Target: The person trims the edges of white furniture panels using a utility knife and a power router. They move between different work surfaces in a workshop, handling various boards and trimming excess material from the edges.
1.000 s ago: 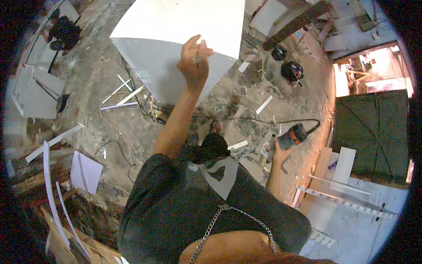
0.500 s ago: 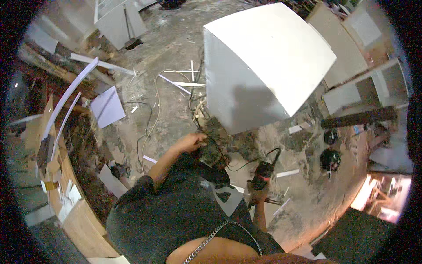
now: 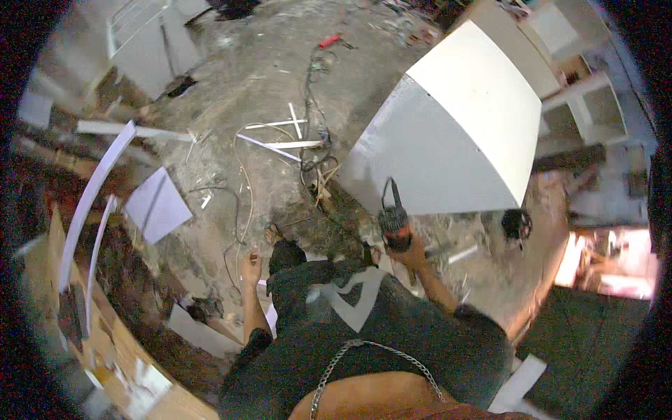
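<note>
My right hand is closed round a corded power tool, black with a red band, its cable end pointing up and away from me. The tool is in front of the near face of a large white box-shaped cabinet; whether they touch cannot be told. My left hand hangs low beside my left leg, its fingers curled in with nothing visible in them. Close to it, a thin pale cord runs along the floor.
White and lilac strips and tangled black cable lie ahead on the floor, with a red-handled tool farther off. A lilac square panel and long curved-looking strips are at left. A black round object sits at right.
My right hand has raised the power tool up and left, toward the cabinet. My left hand has dropped back to the left. The view has turned, so the cabinet appears farther right.
</note>
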{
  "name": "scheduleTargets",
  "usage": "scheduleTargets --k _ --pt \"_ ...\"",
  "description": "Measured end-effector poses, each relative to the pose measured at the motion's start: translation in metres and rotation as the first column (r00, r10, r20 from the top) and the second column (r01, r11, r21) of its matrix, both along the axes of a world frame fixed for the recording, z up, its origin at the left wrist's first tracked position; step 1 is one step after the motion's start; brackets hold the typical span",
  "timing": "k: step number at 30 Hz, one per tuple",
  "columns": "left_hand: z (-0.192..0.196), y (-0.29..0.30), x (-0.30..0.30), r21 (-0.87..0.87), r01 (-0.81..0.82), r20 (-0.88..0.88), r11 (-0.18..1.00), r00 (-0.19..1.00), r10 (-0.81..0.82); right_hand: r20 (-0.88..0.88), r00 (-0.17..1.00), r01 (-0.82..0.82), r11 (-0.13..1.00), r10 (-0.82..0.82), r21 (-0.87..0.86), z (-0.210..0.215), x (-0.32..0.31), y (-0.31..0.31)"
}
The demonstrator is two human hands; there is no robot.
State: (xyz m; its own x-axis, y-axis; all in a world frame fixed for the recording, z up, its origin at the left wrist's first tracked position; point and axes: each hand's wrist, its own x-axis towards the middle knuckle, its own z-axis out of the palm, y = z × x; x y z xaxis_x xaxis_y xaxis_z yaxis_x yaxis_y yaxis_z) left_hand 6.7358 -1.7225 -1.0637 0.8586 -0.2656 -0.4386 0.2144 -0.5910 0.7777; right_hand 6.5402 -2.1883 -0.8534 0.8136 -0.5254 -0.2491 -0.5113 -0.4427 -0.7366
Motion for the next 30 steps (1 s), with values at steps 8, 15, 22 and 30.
scheduleTargets --k 8,15,22,30 --pt "0.074 0.056 0.183 -0.169 0.145 -0.094 0.975 0.982 -0.162 0.282 0.959 0.060 0.976 0.003 -0.211 0.037 0.323 0.107" --pt "0.133 0.054 0.296 -0.336 0.303 0.069 0.892 0.952 -0.297 0.672 0.702 0.066 0.960 -0.238 0.271 0.094 0.553 0.165" --pt "0.205 -0.044 0.400 -0.631 0.161 -0.030 0.759 0.972 -0.231 0.648 0.498 0.056 0.767 -0.576 0.639 0.142 0.680 0.164" --pt "0.181 -0.251 0.606 -0.585 0.227 0.066 0.779 0.970 -0.233 0.495 0.248 -0.049 0.500 -0.833 0.865 0.156 0.858 0.071"
